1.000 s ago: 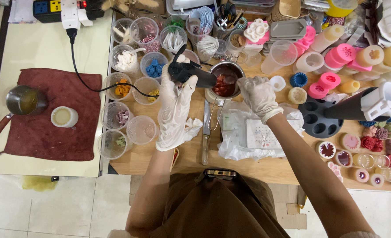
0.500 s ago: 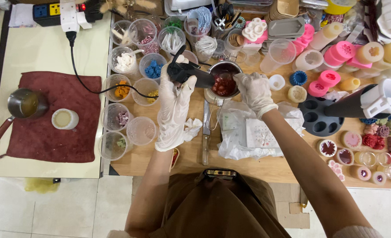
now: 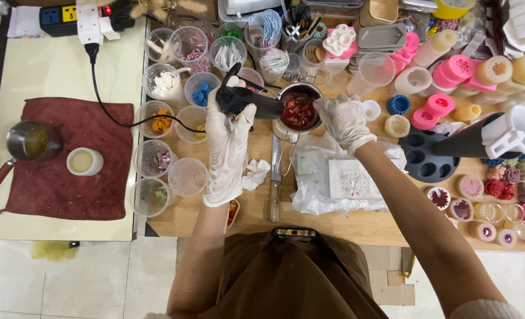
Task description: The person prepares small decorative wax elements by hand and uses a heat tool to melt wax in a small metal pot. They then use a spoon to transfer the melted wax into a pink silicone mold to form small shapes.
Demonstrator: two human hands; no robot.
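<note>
**Heat gun points into a small pot of red wax**

Heat gun (image 3: 248, 101) is black and sits in the left hand (image 3: 227, 139), with its nose aimed into the metal pot (image 3: 298, 109). It is at the back middle of the wooden worktop (image 3: 333, 227). The left fingers (image 3: 232, 84) are wrapped tight around the gun. The right hand (image 3: 343, 120) is just beside the pot, on its right. I cannot tell if its fingers hold the rim. Both hands wear white gloves.

A dark red towel (image 3: 61, 156) lies far to the left on a pale table. Crinkly white plastic (image 3: 339, 177) lies under the right arm. Clear cups (image 3: 171, 124) of coloured bits stand left of the gun. A knife (image 3: 274, 177) lies just below the pot.
</note>
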